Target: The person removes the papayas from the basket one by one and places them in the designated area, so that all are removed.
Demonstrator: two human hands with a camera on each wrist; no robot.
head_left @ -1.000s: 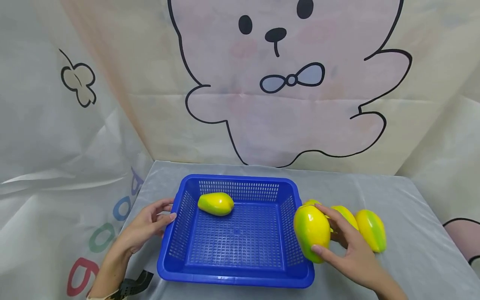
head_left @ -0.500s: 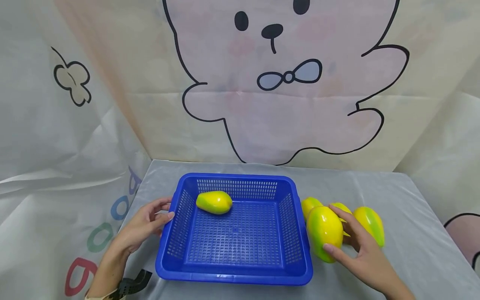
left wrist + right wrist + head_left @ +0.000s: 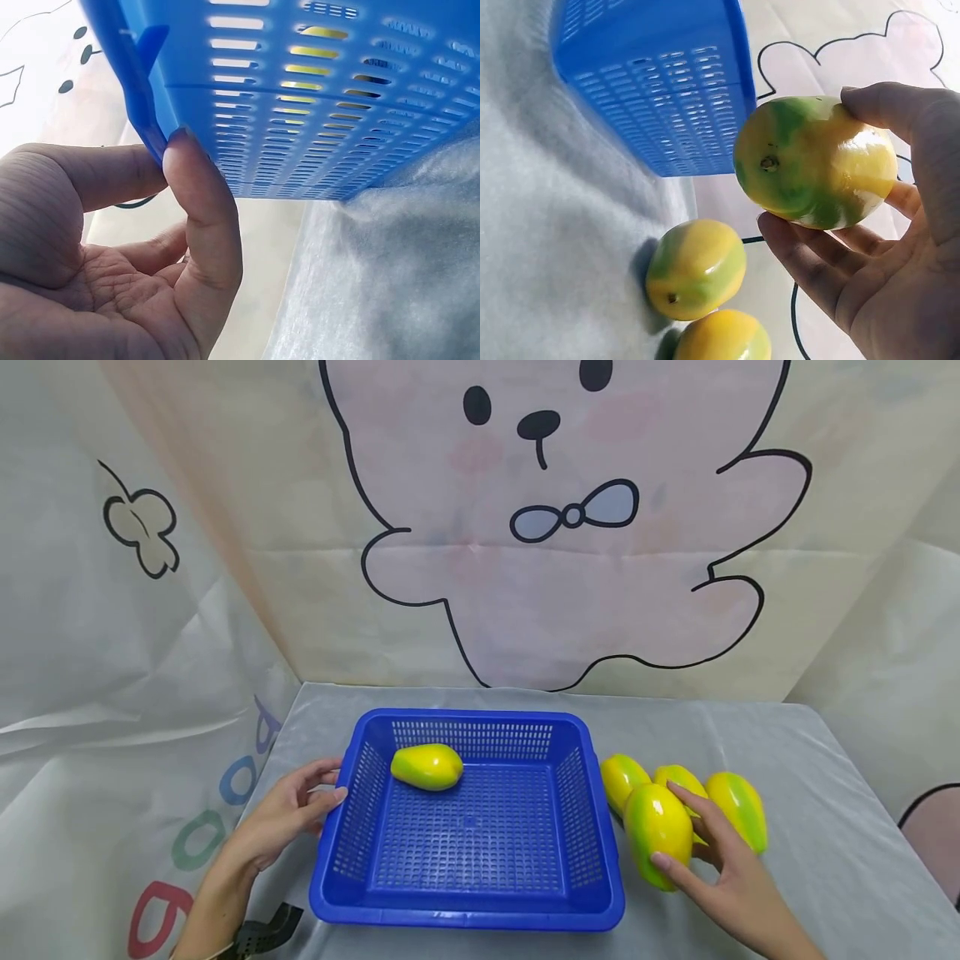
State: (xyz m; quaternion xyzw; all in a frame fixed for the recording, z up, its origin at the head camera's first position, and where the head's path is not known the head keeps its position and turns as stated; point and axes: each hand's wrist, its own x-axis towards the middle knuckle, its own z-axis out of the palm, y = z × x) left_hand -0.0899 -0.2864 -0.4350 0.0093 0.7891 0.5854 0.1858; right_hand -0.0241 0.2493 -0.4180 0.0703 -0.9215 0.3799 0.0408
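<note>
A blue plastic basket (image 3: 468, 914) with slotted walls stands on the table. One yellow-green papaya (image 3: 427, 767) lies inside it, near the back left. My left hand (image 3: 288, 810) pinches the basket's left rim between thumb and fingers, as the left wrist view (image 3: 187, 255) shows. Another papaya (image 3: 658, 835) is in my right hand (image 3: 723, 877), held between thumb and fingertips just right of the basket. In the right wrist view this papaya (image 3: 817, 165) is raised off the table, its stem end facing the camera. Partly behind it sit three more papayas (image 3: 738, 810).
A grey cloth (image 3: 840, 827) covers the table. Behind stands a pale backdrop (image 3: 570, 602) with a cartoon animal. White sheeting (image 3: 150, 677) with printed letters hangs at the left. My left wrist wears a dark strap (image 3: 266, 931).
My right hand has moved to the right with the papaya, from over the basket's right rim to beside the loose papayas. My left hand keeps its hold on the rim.
</note>
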